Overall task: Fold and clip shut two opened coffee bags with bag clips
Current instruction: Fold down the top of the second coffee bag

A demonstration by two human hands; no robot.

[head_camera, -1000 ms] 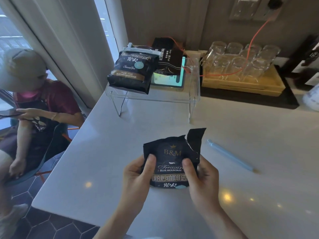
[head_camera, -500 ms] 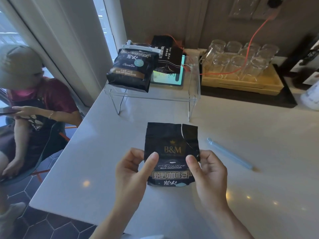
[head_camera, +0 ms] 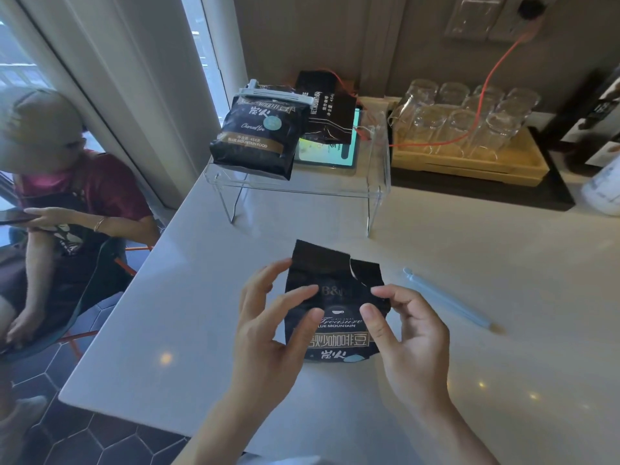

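Observation:
A black opened coffee bag (head_camera: 335, 273) stands on the white counter (head_camera: 469, 263) in front of me, its torn top upright and unfolded. My left hand (head_camera: 268, 330) is at its left side with fingers spread, thumb and forefinger tips resting on the bag's front. My right hand (head_camera: 412, 337) pinches the bag's right edge between thumb and forefinger. A pale blue bag clip (head_camera: 446, 300) lies on the counter to the right of the bag. A second coffee bag (head_camera: 258, 135), with a white clip (head_camera: 271, 94) across its folded top, sits on a clear riser.
The clear acrylic riser (head_camera: 375, 182) also carries another black bag (head_camera: 327, 112) and a lit phone (head_camera: 325, 152). Behind stands a wooden tray (head_camera: 469, 162) with several glasses, crossed by an orange cable. A seated person (head_camera: 67, 203) is at the counter's left edge.
The bag's top was straightened upright. My left hand let go of the bag's side and spread its fingers over the front; my right hand slid up to the right edge.

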